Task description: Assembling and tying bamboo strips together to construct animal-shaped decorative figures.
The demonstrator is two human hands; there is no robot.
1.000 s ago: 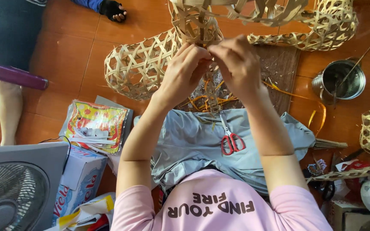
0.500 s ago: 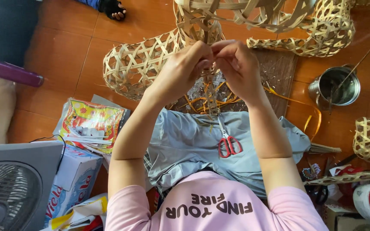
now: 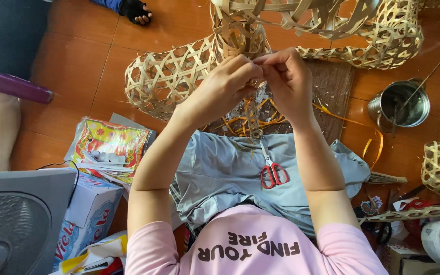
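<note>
1. My left hand point(image 3: 225, 81) and my right hand point(image 3: 286, 76) are raised in front of me, fingertips meeting. Both are pinched narrow on a thin pale bamboo strip at the lower end of the open-weave bamboo frame point(image 3: 240, 35).
2. The frame hangs close to the camera, at the top of view. I judge I'm holding it up there to see the weave gaps while pinching.
3. What exactly sits between my fingertips is too small to make out; it looks like strip ends.
4. A narrow plaited bamboo tail point(image 3: 253, 117) hangs down from under my hands toward my lap.
5. The red-handled scissors point(image 3: 272, 170) lie on the grey cloth point(image 3: 220, 173) over my lap, just below my hands. Probably parked there for quick reach.
6. A large hexagonal-weave bamboo basket point(image 3: 164, 81) lies on the orange tiled floor point(image 3: 87, 61), left of my left hand and behind it.
7. Orange strip offcuts point(image 3: 342, 114) are scattered on the brown mat point(image 3: 332, 86) under my hands.
8. A steel pot point(image 3: 401, 104) with sticks in it stands on the floor to my right, well apart from my hands.
</note>
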